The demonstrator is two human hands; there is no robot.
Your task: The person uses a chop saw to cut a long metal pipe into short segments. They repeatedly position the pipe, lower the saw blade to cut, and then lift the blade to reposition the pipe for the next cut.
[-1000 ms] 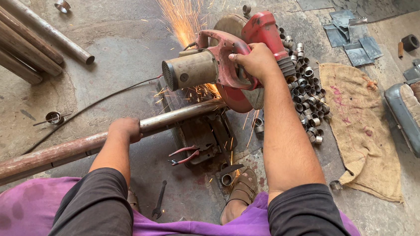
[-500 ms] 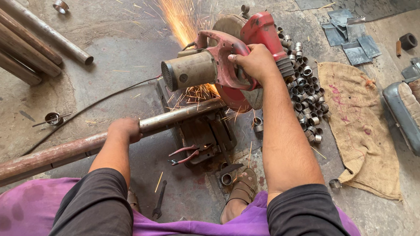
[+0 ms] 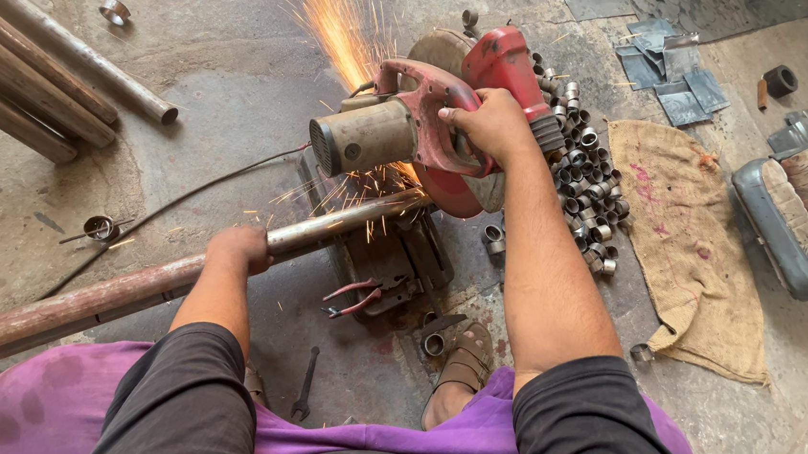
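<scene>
A red chop saw [image 3: 436, 124] sits on the concrete floor, throwing orange sparks [image 3: 339, 20] up and away. My right hand [image 3: 489, 123] is closed on the saw's red handle, pressing it down. A long rusty metal pipe [image 3: 110, 295] runs from the lower left into the saw's vise. My left hand [image 3: 241, 248] grips this pipe just short of the blade. The cut point is partly hidden by the saw body and sparks.
A pile of several short cut pipe rings [image 3: 585, 188] lies right of the saw. Burlap cloth [image 3: 691, 240] and a worn seat [image 3: 798, 220] lie further right. Thick pipes [image 3: 41, 74] rest at upper left. Pliers [image 3: 355, 295], a spanner [image 3: 303, 382], my sandalled foot [image 3: 465, 366].
The saw head has dipped slightly lower onto the pipe and sparks keep flying. Both hands hold the same grips.
</scene>
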